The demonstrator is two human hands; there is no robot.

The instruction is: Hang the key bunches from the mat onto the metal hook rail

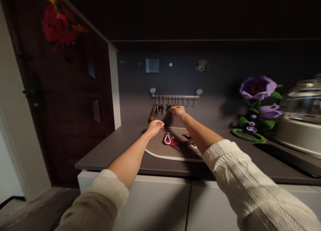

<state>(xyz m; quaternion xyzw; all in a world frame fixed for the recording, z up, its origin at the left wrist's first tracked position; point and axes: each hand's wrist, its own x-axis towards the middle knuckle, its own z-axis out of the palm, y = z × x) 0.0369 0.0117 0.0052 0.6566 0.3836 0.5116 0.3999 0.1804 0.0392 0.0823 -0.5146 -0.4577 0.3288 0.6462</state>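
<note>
My right hand [178, 111] is raised to the hook rail [175, 96] on the wall, its fingers pinched on a small dark bunch of keys [170, 107] under one hook. Left of it, several keys [161, 107] and a brown fob [152, 113] hang from other hooks. My left hand [155, 128] is lower, above the counter, with fingertips pressed together; whatever they hold is too small to make out. Just below it, a pink loop keychain [167, 139] and red pieces [173, 142] lie on a white-edged mat [160, 155]. My right forearm partly covers another red-and-dark item [187, 136].
Purple artificial flowers [258, 87] with a green ring base stand on the right of the counter [105, 154]. Beside them is a white appliance with a clear dome [301, 130]. A dark door [75, 100] is at left. Switches [152, 66] sit above the rail.
</note>
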